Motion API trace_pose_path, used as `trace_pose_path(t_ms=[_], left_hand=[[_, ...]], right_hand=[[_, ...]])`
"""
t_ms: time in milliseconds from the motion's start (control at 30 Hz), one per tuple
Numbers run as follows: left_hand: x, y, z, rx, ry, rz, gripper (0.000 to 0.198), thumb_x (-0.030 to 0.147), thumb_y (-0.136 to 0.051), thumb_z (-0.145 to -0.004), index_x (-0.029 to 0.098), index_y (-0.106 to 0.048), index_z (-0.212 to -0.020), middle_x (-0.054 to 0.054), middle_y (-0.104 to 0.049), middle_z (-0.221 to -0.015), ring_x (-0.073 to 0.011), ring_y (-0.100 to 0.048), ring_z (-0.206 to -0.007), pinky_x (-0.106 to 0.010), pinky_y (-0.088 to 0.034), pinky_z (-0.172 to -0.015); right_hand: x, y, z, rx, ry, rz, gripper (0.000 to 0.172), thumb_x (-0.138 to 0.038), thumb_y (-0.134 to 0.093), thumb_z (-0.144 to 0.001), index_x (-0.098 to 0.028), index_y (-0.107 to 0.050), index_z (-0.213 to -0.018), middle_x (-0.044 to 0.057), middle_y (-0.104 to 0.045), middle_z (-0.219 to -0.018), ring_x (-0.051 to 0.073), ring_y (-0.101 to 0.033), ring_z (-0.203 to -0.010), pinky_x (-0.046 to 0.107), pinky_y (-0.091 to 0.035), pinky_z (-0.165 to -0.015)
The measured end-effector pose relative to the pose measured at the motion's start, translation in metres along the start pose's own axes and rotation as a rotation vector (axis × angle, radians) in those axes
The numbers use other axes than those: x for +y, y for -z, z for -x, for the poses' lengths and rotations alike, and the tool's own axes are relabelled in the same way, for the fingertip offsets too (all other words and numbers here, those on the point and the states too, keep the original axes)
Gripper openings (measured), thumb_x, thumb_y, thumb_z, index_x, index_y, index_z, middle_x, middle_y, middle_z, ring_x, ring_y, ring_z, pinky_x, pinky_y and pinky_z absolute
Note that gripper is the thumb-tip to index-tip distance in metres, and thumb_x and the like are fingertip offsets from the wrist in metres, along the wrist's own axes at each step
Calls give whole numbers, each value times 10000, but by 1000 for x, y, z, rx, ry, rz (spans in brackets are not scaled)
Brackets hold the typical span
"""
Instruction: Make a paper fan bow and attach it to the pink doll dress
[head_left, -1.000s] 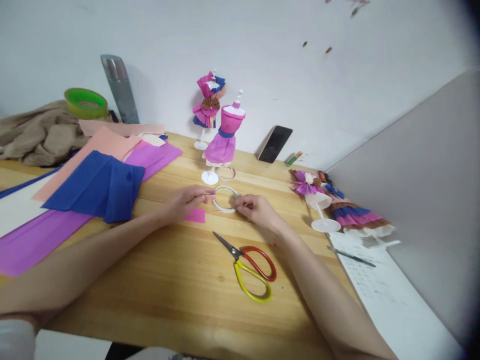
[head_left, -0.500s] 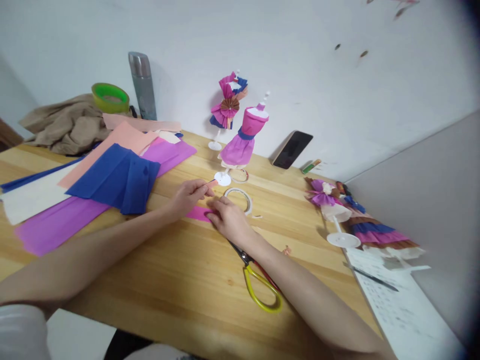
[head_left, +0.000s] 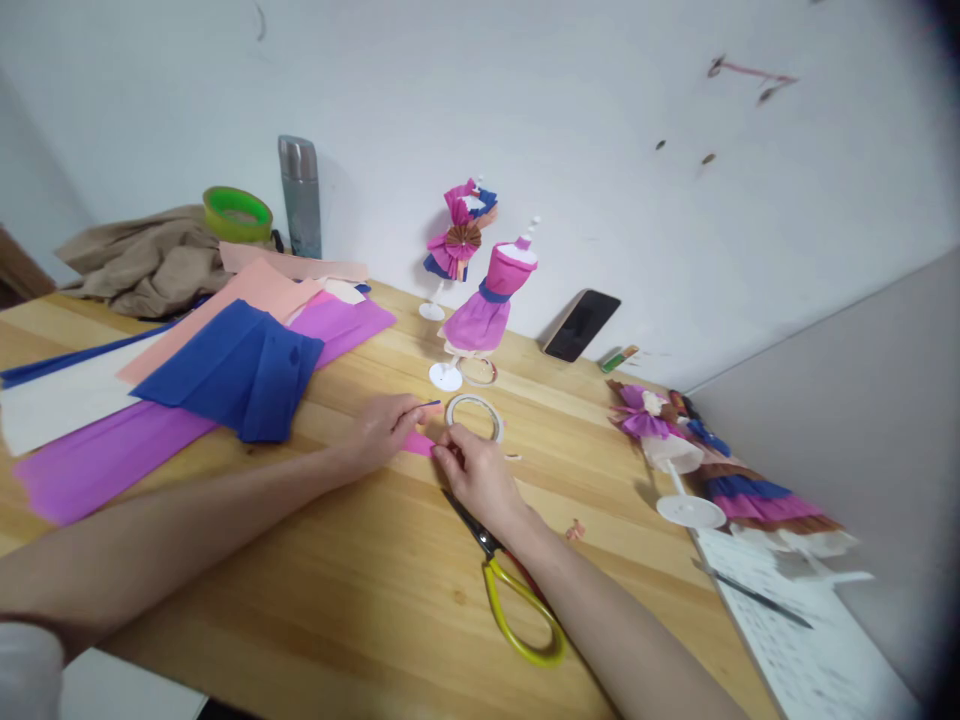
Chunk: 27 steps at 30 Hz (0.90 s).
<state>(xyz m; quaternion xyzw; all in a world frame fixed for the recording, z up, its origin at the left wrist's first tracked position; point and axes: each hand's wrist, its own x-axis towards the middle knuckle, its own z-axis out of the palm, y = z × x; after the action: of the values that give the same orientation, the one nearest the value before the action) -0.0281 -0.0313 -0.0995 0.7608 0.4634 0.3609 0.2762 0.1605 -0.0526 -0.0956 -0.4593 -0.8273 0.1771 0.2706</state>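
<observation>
My left hand [head_left: 388, 428] is closed, its fingertips pinching a small crepe paper strip [head_left: 433, 407] that shows peach with a dark blue edge. Closed at the fingertips, my right hand [head_left: 480, 472] grips the end of a bright pink paper strip [head_left: 418, 444], which stretches leftward under my left fingers. Just beyond the right hand lies a white tape roll [head_left: 500, 424]. Scissors [head_left: 491, 572] with yellow handles rest partly beneath my right wrist. Past the hands stands a small white dress form wearing a pink and purple paper dress [head_left: 480, 318].
Blue [head_left: 217, 365], peach, white and purple paper sheets pile at left. Behind them are brown cloth [head_left: 142, 262], a green tape roll [head_left: 206, 215] and a flask [head_left: 301, 205]. A phone [head_left: 583, 325] leans on the wall. More dressed stands [head_left: 690, 511] and a written sheet [head_left: 795, 630] are at right.
The view has tilted up slightly, so everything sits lower. My right hand has moved a little rightward, away from my left, and the pink strip has shifted right with it.
</observation>
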Motion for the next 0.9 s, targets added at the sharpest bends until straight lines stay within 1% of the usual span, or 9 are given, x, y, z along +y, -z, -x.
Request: trace_pose_path(t_ms=[133,233,333,400,500,633,700,800,900], left_hand=[[-3,-4,-3,30,-29,-65,371,275,-359,-935,175,-684,-1083,-36,-677,-802,-177,-617,-777,-305,-480,-738],[-7,-6,-6,41,-29,-89,372,293,-368,-931,175,-693,-1068,-27,-669,-773,-171,-604,-736,-289,-459,-687],[-8,-7,-8,54,-20,-78,359,289,-376,-919,171,-691,-1045,-27,-672,-786,-167,-603,-740,-286,-448,-692],[-7,-7,-7,50,-16,-81,335,279,-382,-907,161,-690,-967,-29,-666,-781,-167,-600,-749,-285,-444,-704],[-1,-5,-4,38,16,-72,313,295,-386,-905,156,-652,-817,-9,-620,-693,-148,-570,-665,-266,-428,-653],[9,-4,0,3,79,-15,319,325,-373,-925,162,-645,-890,25,-574,-642,-113,-505,-520,-240,-395,-554],[11,-4,2,21,59,-44,322,316,-375,-927,162,-657,-955,8,-602,-687,-131,-543,-583,-245,-405,-576],[10,-6,3,66,0,-82,318,302,-385,-935,166,-664,-1002,-18,-647,-768,-164,-594,-724,-268,-437,-672],[6,-7,3,99,-33,-72,316,296,-378,-945,167,-662,-994,-31,-670,-816,-173,-608,-760,-287,-452,-719]], right_hand=[[1,-5,-2,96,45,-57,86,-181,-523,-820,-208,-528,-739,15,-577,-679,165,-527,-622,270,-404,-608],[1,-6,-3,142,-2,-142,30,-183,-546,-785,-201,-562,-767,23,-594,-715,172,-536,-654,281,-416,-618],[3,-9,-2,160,-79,-252,153,-196,-571,-757,-185,-627,-899,21,-614,-752,161,-528,-632,277,-413,-591],[5,-11,-1,174,-118,-311,218,-209,-577,-744,-180,-650,-947,18,-619,-762,148,-511,-602,273,-403,-573],[7,-12,-2,210,-152,-357,168,-229,-586,-727,-179,-661,-869,12,-607,-735,136,-481,-577,264,-378,-553],[7,-9,-4,252,-155,-375,67,-214,-586,-709,-183,-616,-760,-14,-554,-659,124,-439,-553,251,-341,-537],[7,-6,-6,267,-161,-351,30,-200,-596,-692,-189,-585,-717,-33,-511,-612,119,-414,-539,249,-325,-533],[5,0,-7,288,-177,-328,58,-199,-610,-684,-193,-554,-670,-47,-463,-572,120,-398,-534,250,-312,-532],[3,3,-8,288,-174,-370,91,-212,-604,-699,-193,-540,-637,-32,-497,-585,129,-425,-557,257,-333,-552]])
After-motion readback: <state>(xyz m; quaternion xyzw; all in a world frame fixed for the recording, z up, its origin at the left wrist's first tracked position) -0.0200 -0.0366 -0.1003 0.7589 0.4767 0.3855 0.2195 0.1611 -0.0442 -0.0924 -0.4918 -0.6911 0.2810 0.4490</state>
